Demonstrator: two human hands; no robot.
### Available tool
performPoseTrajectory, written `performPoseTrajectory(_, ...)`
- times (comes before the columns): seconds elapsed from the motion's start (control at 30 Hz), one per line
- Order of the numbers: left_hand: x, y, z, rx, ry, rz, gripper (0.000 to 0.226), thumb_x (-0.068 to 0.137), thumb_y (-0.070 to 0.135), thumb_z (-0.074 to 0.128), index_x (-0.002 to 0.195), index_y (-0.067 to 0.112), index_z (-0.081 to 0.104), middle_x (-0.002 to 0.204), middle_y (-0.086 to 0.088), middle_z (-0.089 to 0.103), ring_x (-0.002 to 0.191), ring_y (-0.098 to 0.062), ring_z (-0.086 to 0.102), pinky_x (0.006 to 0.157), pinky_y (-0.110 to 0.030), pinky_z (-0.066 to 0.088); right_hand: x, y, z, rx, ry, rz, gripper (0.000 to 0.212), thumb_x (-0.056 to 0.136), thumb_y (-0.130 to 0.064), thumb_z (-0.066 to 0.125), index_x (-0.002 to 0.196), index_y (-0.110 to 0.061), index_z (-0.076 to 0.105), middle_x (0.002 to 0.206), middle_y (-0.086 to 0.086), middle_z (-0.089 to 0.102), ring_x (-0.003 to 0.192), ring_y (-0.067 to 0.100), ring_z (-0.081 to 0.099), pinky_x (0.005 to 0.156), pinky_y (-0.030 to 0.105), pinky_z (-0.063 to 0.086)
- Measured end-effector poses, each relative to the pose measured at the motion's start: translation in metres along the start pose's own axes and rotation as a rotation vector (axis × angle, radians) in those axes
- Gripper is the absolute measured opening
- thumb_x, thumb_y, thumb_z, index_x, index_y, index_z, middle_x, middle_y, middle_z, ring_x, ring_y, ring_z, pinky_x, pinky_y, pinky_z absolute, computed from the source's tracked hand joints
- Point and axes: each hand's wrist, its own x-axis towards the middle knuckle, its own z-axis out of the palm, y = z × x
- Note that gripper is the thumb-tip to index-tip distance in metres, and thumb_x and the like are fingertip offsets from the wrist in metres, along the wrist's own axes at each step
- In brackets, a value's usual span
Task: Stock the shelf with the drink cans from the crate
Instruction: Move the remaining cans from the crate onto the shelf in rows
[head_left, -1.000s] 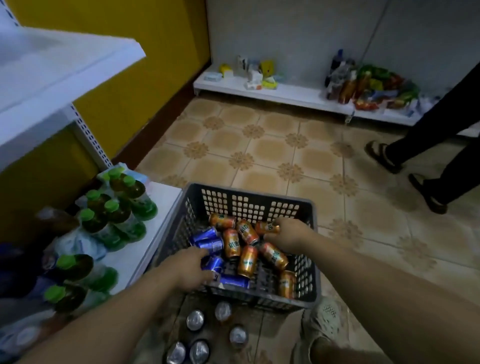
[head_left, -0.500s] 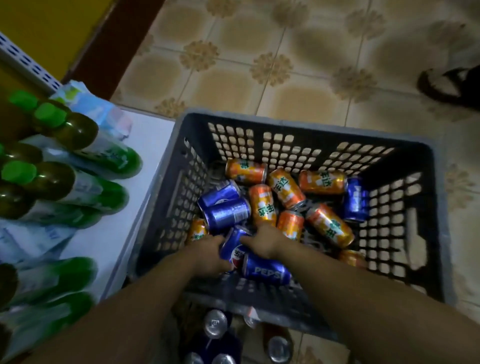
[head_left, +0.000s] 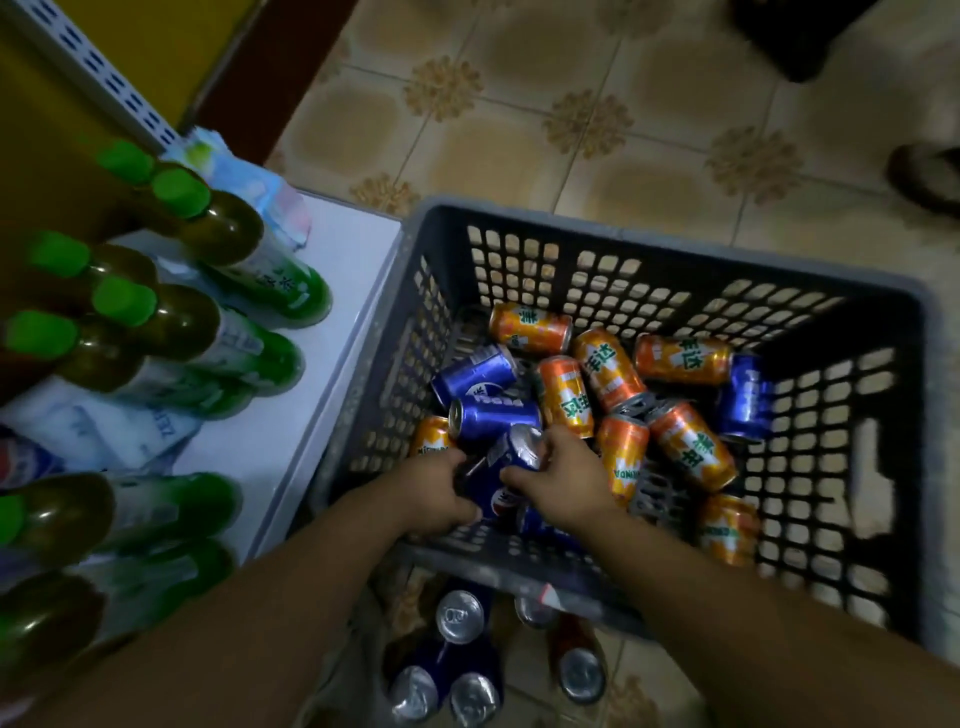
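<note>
Your left hand and right hand meet over a blue can in the near-left corner of the dark plastic crate, which sits on the tiled floor just right of the white shelf. The left fingers curl round the can's left side. The right fingers curl over its silver top end, with the thumb laid across its body, so both hands grip the same can, tilted with its top toward the far side. Around it the rest of the load lies on its side: orange cans across the middle and right of the crate, other blue cans at the left and one against the right wall. On the shelf, green-capped bottles stand in rows. Near you, on the floor below the crate's near wall, upright cans show their silver tops. At far right, a sandalled foot stands on the tiles.
</note>
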Motion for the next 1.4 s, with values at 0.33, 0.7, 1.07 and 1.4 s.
performPoseTrajectory(0.33,-0.182,0.045,-0.043,-0.638,0.385,0.278,0.090,0.071,0.005,0.080,0.144,0.020,0.030,0.132,-0.002,0.054,0.113,-0.016,0.057,0.099,-0.032,0.046,-0.158,-0.111,-0.085,0.706,0.154,-0.062,0.028,0.085,-0.029,0.071,0.085,-0.013,0.049,0.096,0.016,0.067,0.088,0.036,0.068,0.079,0.051,0.057)
performPoseTrajectory(0.7,-0.456,0.051,-0.067,-1.121,0.882,0.746,0.058,0.066,0.003,0.080,0.114,0.024,0.055,0.107,-0.005,0.067,0.093,-0.019,0.066,0.083,-0.038,0.053,-0.377,-0.254,-0.075,0.802,-0.290,-0.500,0.030,0.100,-0.040,0.043,0.123,-0.022,0.045,0.091,0.017,0.067,0.058,0.024,0.064,0.054,0.032,0.053)
performPoseTrajectory(1.07,-0.652,-0.078,-0.015,-1.009,1.251,0.586,0.069,0.077,-0.001,0.074,0.129,0.031,0.043,0.113,-0.003,0.063,0.083,-0.010,0.068,0.060,-0.026,0.055,-0.516,-0.329,0.034,0.043,-0.465,-0.964,0.048,0.076,-0.044,0.077,0.116,-0.025,0.057,0.108,-0.005,0.069,0.095,0.010,0.066,0.084,0.030,0.055)
performPoseTrajectory(1.4,-0.757,-0.214,0.065,-0.905,1.603,0.215,0.071,0.072,0.007,0.079,0.127,0.034,0.042,0.111,0.018,0.053,0.110,-0.014,0.054,0.092,-0.033,0.049,-0.618,-0.368,0.183,-0.486,-0.579,-1.312,0.071,0.081,-0.050,0.069,0.139,-0.022,0.039,0.132,0.000,0.057,0.115,0.019,0.056,0.091,0.031,0.046)
